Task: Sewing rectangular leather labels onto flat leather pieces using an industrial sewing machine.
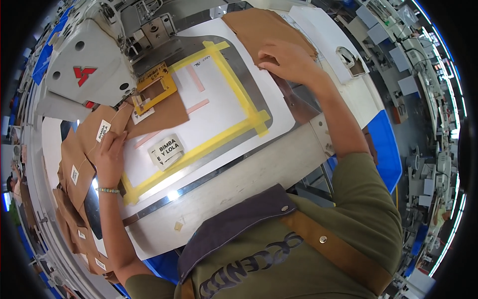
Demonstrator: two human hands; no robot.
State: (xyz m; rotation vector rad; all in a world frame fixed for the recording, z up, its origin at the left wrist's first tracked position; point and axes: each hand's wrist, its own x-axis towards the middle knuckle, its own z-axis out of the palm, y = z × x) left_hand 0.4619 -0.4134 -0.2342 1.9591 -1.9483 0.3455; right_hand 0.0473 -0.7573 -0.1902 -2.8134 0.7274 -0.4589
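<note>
My left hand [110,152] is at the left of the sewing plate. Its fingers are closed on the edge of a brown fabric piece [118,117] with a white label sewn on it. Beside it, under the sewing machine head [84,60], another brown piece [172,109] lies beneath a yellow clamp frame [168,89]. My right hand [286,62] is at the far right, over a stack of brown fabric pieces [269,30]. Its fingers are bent together at the stack's near edge, and the fingertips are partly hidden. A small pile of white labels [167,149] lies on the plate.
Yellow tape [236,84] borders the white work sheet, which has pink strips [196,107]. Labelled brown pieces [74,172] hang in a chain over the table's left side. A white box [348,55] stands at the right, with a blue bin [386,149] below.
</note>
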